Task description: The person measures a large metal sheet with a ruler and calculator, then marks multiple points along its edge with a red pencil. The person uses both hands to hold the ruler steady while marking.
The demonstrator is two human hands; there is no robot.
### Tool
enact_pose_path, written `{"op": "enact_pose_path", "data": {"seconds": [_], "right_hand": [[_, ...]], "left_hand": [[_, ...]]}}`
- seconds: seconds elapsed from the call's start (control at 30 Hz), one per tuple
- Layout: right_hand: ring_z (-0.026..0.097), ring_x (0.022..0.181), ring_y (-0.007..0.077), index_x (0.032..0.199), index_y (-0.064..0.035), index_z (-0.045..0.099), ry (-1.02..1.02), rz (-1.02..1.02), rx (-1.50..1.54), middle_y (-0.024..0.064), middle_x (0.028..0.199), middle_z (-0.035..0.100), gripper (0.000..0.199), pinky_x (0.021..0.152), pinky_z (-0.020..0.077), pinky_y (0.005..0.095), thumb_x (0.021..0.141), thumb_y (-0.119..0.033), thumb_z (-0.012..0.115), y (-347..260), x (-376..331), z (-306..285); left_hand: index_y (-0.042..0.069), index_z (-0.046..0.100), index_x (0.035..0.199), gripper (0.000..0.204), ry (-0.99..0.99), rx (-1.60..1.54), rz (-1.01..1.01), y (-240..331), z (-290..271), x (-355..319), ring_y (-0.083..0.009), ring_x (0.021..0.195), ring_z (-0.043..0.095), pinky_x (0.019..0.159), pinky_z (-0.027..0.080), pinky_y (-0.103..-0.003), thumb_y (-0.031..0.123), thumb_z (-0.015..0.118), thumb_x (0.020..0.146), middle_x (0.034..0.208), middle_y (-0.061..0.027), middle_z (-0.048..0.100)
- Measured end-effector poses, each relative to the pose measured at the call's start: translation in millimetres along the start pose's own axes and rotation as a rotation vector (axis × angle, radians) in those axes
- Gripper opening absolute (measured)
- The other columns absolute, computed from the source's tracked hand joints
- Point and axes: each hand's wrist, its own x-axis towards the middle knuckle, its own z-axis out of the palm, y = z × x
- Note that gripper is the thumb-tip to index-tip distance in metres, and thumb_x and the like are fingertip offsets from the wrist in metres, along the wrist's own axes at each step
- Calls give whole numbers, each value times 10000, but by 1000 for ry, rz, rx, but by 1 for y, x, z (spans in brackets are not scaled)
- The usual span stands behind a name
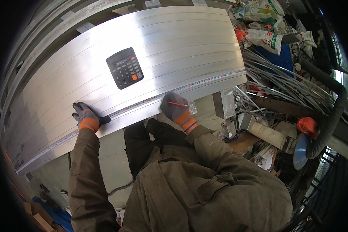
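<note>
Long silver metal strips (pixel 174 42) lie side by side beneath both hands. A tape measure (pixel 205 80) stretches along them near the front edge. My left hand (pixel 87 117), in a grey and orange glove, rests flat with fingers and thumb spread, the thumb lying by the tape. My right hand (pixel 174 107), gloved alike, is closed round a thin red pencil (pixel 178 104) and sits at the tape's near side; the pencil's writing end is hidden. Farther back, a black calculator (pixel 124 69) with grey and orange keys lies on the strips, touched by neither hand.
Bundled thin metal rods (pixel 286 83) and printed white bags (pixel 263 38) crowd the right side. Nearer stand a square metal post (pixel 224 103), a round blue-grey disc (pixel 301 151) and a dark flexible hose (pixel 332 116). Metal rails (pixel 54 31) run behind the strips.
</note>
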Motion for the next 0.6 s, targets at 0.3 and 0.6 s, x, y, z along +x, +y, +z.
{"op": "enact_pose_path", "data": {"seconds": [0.3, 0.6], "right_hand": [[774, 1096, 369, 1205, -62, 792, 166, 9, 227, 152, 1052, 812, 181, 935, 621, 446, 1062, -132, 705, -51, 27, -9], [704, 1165, 439, 1296, -73, 743, 39, -175, 49, 175, 1193, 779, 333, 1008, 579, 512, 971, -77, 672, -69, 82, 16]], "left_hand": [[23, 77, 1818, 1778, -32, -113, -55, 3, -9, -8, -558, 1698, 205, 1335, 435, -572, 677, 1099, 519, 1897, -217, 34], [47, 110, 1819, 1745, -21, -160, -64, 3, -14, -15, -545, 1696, 224, 1258, 511, -623, 612, 1125, 517, 1905, -173, 41]]}}
